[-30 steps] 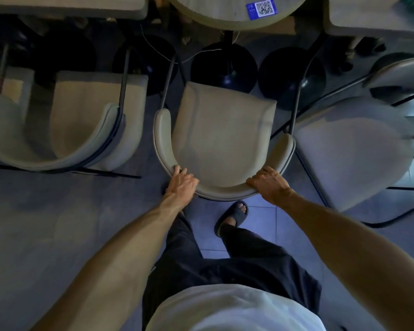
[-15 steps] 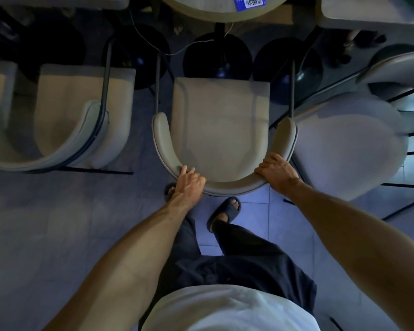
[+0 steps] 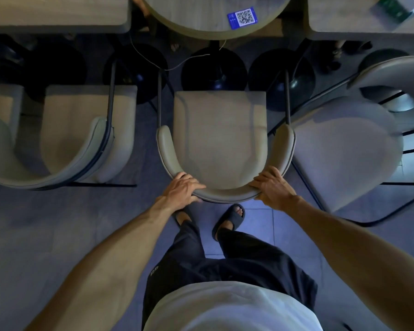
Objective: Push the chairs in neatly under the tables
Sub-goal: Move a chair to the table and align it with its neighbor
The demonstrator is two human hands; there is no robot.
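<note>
Work seems unfinished: left hand [image 3: 182, 187] and right hand [image 3: 274, 189] each clasp the middle chair [image 3: 219, 139] back, seat not yet under the round table [image 3: 201, 15].

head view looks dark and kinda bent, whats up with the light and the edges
Head view: dim overall, near black under the round table. Head view: bluish light falls on the floor and the right chair. Head view: wide-angle bending stretches the forearms toward the corners. Head view: the middle chair and the left hand and right hand gripping it look sharp; no glare.
</note>
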